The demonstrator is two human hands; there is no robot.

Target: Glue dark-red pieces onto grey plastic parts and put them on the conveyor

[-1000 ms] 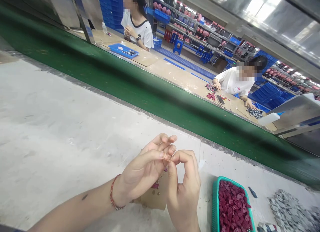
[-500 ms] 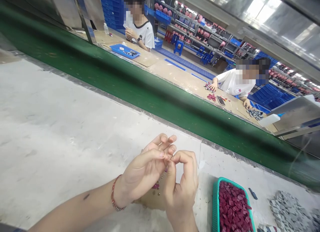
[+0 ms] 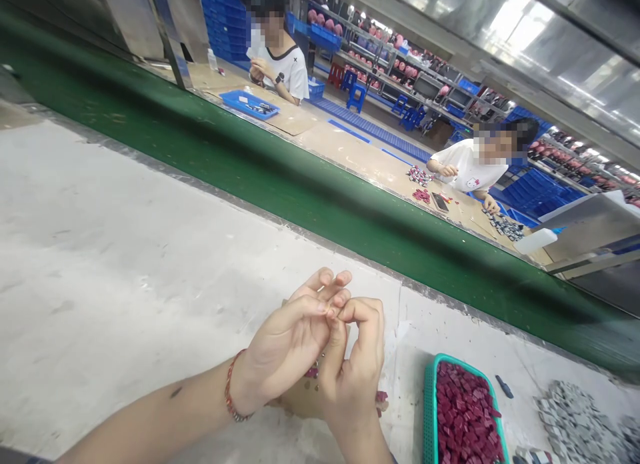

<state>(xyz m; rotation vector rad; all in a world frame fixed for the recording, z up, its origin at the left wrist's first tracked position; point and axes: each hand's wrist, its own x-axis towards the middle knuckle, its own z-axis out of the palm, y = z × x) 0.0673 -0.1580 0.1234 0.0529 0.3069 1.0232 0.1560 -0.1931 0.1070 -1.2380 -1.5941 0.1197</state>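
My left hand (image 3: 287,344) and my right hand (image 3: 350,367) meet fingertip to fingertip low over the grey worktop (image 3: 125,251). Both pinch something too small to make out between thumb and forefinger. A red cord bracelet (image 3: 229,396) circles my left wrist. Under the hands lies a piece of brown cardboard (image 3: 300,401) with a few dark red parts (image 3: 313,371) and tiny metal bits on it. Just right of my right hand stands a teal tray (image 3: 429,411) filled with several dark red small blocks (image 3: 465,417).
A heap of grey metal parts (image 3: 575,421) lies at the right edge, a small blue tool (image 3: 504,386) beside the tray. A green conveyor belt (image 3: 300,184) runs diagonally beyond the worktop. Across it two other people sit at a brown table (image 3: 360,157) with a blue tray (image 3: 247,103).
My right hand has shifted slightly left and down, closer against my left hand. The camera view has drifted a little. The people across the belt have moved their arms.
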